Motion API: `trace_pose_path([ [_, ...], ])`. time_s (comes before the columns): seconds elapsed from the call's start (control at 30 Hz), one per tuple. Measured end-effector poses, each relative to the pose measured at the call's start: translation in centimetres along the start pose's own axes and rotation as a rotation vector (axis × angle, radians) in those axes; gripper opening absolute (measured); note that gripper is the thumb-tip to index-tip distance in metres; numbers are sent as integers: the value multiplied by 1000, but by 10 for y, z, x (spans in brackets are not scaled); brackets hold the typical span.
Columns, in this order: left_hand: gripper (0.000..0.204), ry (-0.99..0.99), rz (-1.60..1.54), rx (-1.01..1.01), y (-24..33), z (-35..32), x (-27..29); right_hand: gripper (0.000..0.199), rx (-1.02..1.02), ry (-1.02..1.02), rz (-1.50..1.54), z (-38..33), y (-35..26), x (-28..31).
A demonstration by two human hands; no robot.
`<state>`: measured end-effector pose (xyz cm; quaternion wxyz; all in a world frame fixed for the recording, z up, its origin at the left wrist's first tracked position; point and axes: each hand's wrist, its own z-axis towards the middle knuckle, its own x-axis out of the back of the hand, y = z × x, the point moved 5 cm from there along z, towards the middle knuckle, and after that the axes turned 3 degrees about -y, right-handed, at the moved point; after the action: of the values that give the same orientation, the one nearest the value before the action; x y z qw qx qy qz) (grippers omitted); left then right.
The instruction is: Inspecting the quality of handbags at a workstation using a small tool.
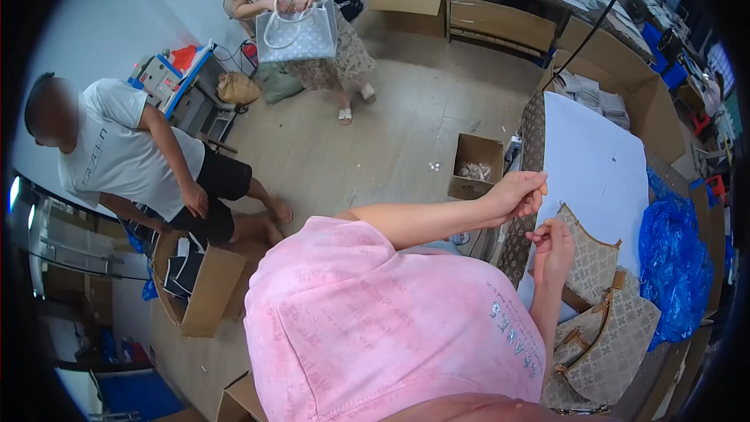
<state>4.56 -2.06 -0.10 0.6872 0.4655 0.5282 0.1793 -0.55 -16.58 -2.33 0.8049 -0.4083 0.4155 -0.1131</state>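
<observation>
My left hand (516,194) reaches out over the near edge of the table, its thumb and fingers pinched together. Whatever lies between the fingertips is too small to make out. Just below it, my right hand (553,247) is raised with its fingers curled in and the tips drawn together; any thing in them is hidden. Beside my right hand, a beige patterned handbag (617,336) with brown straps lies on the table. Its pointed upper panel (582,254) reaches onto a large white sheet (598,156).
Crumpled blue plastic (676,266) lies beyond the handbag. A big cardboard box (625,62) holds wrapped packets; a small carton (476,158) stands on the floor. One person (141,148) sits at left beside an open box (207,289); another stands holding a pale handbag (297,33).
</observation>
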Motion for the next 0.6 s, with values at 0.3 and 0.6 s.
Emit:
trace_pose_path([
  [0.3,64,-478,-581,398,-17,-28,-38,37,240,666,-790,20,-32,-53],
  [0.6,61,-492,-750,511,-21,-26,-60,40,272,656,-793,13,-44,-43],
])
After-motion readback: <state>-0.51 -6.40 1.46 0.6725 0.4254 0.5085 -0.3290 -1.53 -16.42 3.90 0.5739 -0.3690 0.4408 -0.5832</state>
